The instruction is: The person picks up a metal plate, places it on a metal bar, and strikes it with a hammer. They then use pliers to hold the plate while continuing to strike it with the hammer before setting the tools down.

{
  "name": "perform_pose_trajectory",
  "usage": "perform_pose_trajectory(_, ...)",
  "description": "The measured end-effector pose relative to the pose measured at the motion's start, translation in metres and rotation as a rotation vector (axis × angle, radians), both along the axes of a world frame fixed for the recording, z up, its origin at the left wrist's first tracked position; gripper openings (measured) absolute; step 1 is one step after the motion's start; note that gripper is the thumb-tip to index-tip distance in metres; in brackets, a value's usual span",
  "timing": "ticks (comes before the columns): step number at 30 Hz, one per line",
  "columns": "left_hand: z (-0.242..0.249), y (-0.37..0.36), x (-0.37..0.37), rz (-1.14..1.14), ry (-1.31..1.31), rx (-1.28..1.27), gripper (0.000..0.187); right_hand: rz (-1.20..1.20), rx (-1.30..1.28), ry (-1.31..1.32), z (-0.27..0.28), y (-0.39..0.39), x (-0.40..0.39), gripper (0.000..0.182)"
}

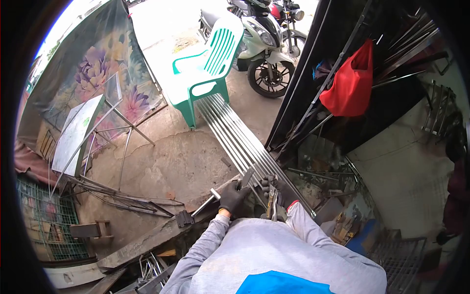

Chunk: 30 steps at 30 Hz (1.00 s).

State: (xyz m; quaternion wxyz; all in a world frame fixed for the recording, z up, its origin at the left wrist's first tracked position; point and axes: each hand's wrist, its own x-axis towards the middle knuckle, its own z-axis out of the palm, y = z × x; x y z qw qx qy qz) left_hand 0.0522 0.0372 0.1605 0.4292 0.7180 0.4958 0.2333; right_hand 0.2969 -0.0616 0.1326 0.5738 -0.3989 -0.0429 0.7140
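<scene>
My left hand (233, 197), in a dark glove, is closed around a flat grey metal piece (247, 177) that sticks up past the fingers. Beside it my right hand (277, 187), in a dark glove with a red cuff, grips a plier-like tool (271, 202) with a yellowish part; its exact kind is hard to make out. Both hands are over the near end of several long shiny metal tubes (245, 142), which run side by side away from me. Just left of my left hand lies a metal rod with a crosspiece (214, 194), near a dark block (184, 219).
A green plastic chair (185, 103) stands at the tubes' far end, with a white motorbike (264, 49) behind. To the left are a tilted white board (76, 134) and thin metal frames (127, 201). A red bag (350, 83) hangs at right, near stacked bars (406, 44).
</scene>
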Motion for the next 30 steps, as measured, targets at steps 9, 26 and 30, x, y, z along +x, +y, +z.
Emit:
perform_pose_trajectory(9,0.02,-0.017,-0.007,-0.343,-0.244,-0.388,0.068,-0.106,0.051,-0.535,0.025,-0.002,-0.021,0.026)
perform_pose_trajectory(26,-0.018,-0.054,-0.036,-0.088,0.127,0.211,0.039,0.298,-0.159,-0.617,0.018,0.006,-0.053,0.036)
perform_pose_trajectory(30,-0.054,-0.062,-0.103,0.346,0.181,0.025,0.042,0.301,-0.379,-0.485,0.025,0.002,-0.072,0.035)
